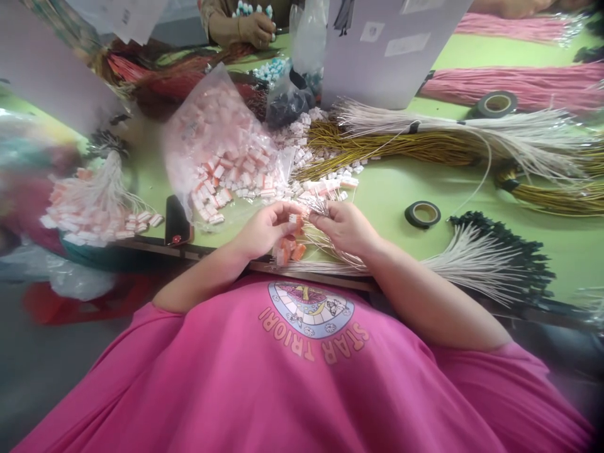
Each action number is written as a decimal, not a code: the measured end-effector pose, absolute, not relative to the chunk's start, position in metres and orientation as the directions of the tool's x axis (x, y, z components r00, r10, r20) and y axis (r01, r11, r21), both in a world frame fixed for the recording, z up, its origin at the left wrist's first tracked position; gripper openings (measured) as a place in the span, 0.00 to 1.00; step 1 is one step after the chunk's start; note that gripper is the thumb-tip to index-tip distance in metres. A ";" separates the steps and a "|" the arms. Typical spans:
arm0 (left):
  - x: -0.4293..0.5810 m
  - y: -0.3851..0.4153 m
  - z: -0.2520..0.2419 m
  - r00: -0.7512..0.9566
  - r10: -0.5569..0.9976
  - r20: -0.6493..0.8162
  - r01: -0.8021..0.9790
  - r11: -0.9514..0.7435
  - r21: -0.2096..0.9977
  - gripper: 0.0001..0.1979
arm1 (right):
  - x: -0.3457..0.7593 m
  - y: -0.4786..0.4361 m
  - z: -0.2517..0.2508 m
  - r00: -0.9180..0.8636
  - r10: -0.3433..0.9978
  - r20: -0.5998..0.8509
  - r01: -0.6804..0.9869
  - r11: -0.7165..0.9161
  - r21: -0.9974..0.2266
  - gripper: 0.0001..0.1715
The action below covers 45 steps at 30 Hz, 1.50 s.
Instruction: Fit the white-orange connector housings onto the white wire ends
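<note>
My left hand is closed with its fingertips on a small orange-and-white plastic connector. Several more orange connectors hang just below those fingers. Close beside it, my right hand pinches a bunch of thin white wires whose ends point toward the left hand. White wires run along the table edge beneath both hands, toward a bundle with black connectors. Behind the hands, an open clear plastic bag spills orange and white connectors onto the table.
A green table bears rolls of black tape, yellow-brown wires, white wires and pink wires. At left lie a finished-looking white bundle and a dark phone-like object. A co-worker's hand is across the table.
</note>
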<state>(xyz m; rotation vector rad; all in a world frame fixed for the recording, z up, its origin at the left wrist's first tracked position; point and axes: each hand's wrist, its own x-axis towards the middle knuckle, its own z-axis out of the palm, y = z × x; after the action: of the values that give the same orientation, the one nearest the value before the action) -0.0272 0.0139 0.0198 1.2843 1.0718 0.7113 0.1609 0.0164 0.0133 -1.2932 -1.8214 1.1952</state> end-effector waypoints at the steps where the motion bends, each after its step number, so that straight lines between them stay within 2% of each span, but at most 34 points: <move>1: -0.027 0.014 0.019 0.380 0.899 -0.220 0.132 0.182 0.974 0.10 | 0.160 0.016 0.013 -0.340 0.940 -0.027 0.404 0.120 -0.907 0.16; 5: -0.026 0.012 0.016 0.378 0.904 -0.197 0.134 0.157 0.978 0.10 | 0.158 0.017 0.013 -0.323 0.946 -0.026 0.431 0.123 -0.894 0.15; 10: -0.026 0.010 0.011 0.300 0.943 -0.141 0.245 0.066 0.967 0.11 | 0.157 0.017 0.014 -0.320 0.947 -0.012 0.497 0.158 -0.853 0.16; 21: -0.026 0.006 0.016 0.274 0.957 -0.094 0.357 -0.011 0.934 0.14 | 0.158 0.017 0.014 -0.355 0.935 -0.025 0.478 0.158 -0.864 0.16; 26: -0.023 0.006 0.013 0.282 0.956 -0.076 0.460 -0.066 0.886 0.13 | 0.156 0.016 0.011 -0.366 0.930 0.007 0.452 0.185 -0.873 0.11; 32: -0.024 0.009 0.011 0.261 0.962 -0.079 0.420 -0.039 0.907 0.14 | 0.156 0.016 0.011 -0.307 0.946 -0.103 0.460 0.053 -0.886 0.16; 39: -0.021 0.009 0.009 0.294 0.950 -0.105 0.512 -0.064 0.857 0.12 | 0.155 0.015 0.005 -0.343 0.939 0.017 0.376 0.154 -0.914 0.09; 42: -0.025 0.008 0.018 0.374 0.926 -0.059 0.508 -0.151 0.848 0.11 | 0.158 0.017 0.006 -0.371 0.928 -0.026 0.358 0.117 -0.926 0.11; 45: -0.043 0.014 0.024 0.450 0.892 0.043 0.544 -0.312 0.779 0.11 | 0.164 0.021 0.006 -0.344 0.937 -0.060 0.345 0.066 -0.936 0.14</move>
<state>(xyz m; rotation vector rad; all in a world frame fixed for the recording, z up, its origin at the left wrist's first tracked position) -0.0426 0.0145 0.0244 1.9938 1.1988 0.6266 0.1641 0.0208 0.0058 -1.2800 -1.7532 1.2761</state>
